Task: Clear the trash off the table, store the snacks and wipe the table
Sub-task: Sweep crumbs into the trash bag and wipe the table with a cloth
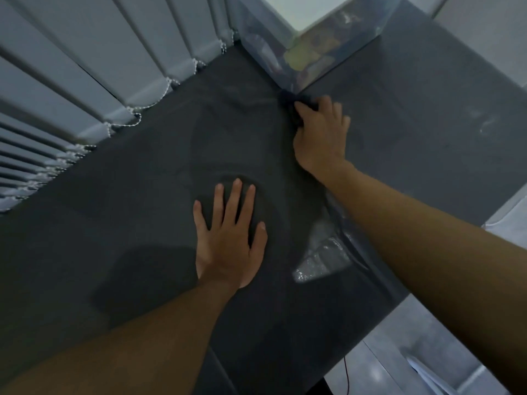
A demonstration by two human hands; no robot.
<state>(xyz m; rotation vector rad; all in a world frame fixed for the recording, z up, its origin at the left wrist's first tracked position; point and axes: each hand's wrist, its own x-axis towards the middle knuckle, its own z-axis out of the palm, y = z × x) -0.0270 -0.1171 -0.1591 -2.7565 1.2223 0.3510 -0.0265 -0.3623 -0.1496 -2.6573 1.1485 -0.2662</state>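
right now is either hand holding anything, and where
The right hand grips a bunched dark cloth, fingers curled over the wad. The left hand lies flat on the dark grey table, holding nothing.

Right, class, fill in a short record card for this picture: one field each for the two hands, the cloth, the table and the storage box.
left hand: flat on the table, fingers straight and spread
right hand: grips the dark cloth, pressing it on the table
dark cloth: bunched under the right hand, beside the box's near corner
table: dark grey; a shiny, wet-looking patch by the right forearm
clear box: at the table's far end, with colourful contents too blurred to name
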